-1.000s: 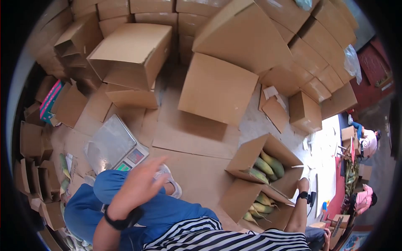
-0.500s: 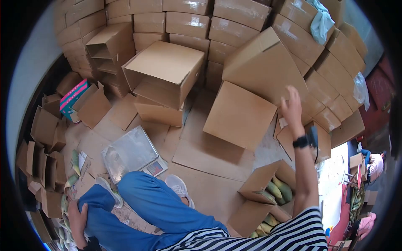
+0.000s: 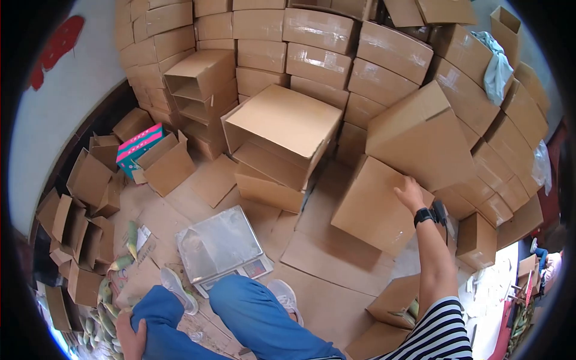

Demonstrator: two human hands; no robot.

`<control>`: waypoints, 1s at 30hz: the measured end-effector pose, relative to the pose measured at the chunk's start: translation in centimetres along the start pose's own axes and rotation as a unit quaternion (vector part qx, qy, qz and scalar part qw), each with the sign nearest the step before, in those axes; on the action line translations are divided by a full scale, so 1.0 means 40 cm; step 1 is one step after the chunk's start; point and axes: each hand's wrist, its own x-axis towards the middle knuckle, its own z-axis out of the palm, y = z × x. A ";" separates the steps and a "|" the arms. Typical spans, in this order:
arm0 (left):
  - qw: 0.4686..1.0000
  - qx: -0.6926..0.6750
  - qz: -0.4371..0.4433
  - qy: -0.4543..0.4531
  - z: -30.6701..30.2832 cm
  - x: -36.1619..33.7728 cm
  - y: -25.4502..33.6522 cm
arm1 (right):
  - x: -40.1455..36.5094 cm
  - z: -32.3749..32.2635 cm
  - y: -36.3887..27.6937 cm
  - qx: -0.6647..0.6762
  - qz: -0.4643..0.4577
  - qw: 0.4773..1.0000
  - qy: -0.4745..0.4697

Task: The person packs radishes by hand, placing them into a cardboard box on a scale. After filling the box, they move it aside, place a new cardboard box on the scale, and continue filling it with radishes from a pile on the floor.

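My right hand (image 3: 411, 195), with a black band on its wrist, is at the upper right edge of a brown cardboard box (image 3: 379, 207). Its fingers bend over the edge and the thumb lies against the box's face. Directly behind leans a larger cardboard box (image 3: 414, 138). My left hand (image 3: 131, 335) rests on my left knee in blue trousers (image 3: 157, 306), fingers laid along the cloth and holding nothing. Between my feet and the boxes lies a flat metal platform scale (image 3: 219, 246), its display near my right shoe.
Stacked, taped cartons (image 3: 318, 30) line the back. Open cartons stand at left around a pink-and-teal box (image 3: 139, 147). Long green produce (image 3: 105, 324) lies at lower left. An open carton (image 3: 393, 300) holding green produce stands near my right arm. Another person (image 3: 552, 267) is far right.
My right hand has come down from the air onto the cardboard box's edge. The view has shifted, so the scene sits lower and farther right. My left hand stays on the knee.
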 end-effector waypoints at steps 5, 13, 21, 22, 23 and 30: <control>1.000 -0.013 -0.013 0.009 -0.007 -0.002 0.022 | 0.020 0.064 0.072 -0.025 0.000 1.000 0.012; 0.996 0.030 0.010 -0.082 -0.035 0.032 0.044 | -0.052 -0.080 -0.032 -0.110 -0.067 0.990 -0.054; 0.996 0.038 0.005 -0.082 -0.047 0.025 0.074 | -0.324 -0.061 -0.046 -0.014 -0.191 0.961 -0.198; 0.996 0.034 -0.003 -0.081 -0.051 0.025 0.081 | -0.352 -0.069 -0.048 -0.015 -0.187 0.963 -0.196; 0.996 0.033 0.003 -0.080 -0.051 0.026 0.073 | -0.380 -0.081 -0.050 -0.007 -0.207 0.962 -0.178; 0.996 0.062 0.013 -0.067 -0.037 0.007 0.032 | -0.533 -0.206 -0.079 0.065 -0.241 0.950 -0.187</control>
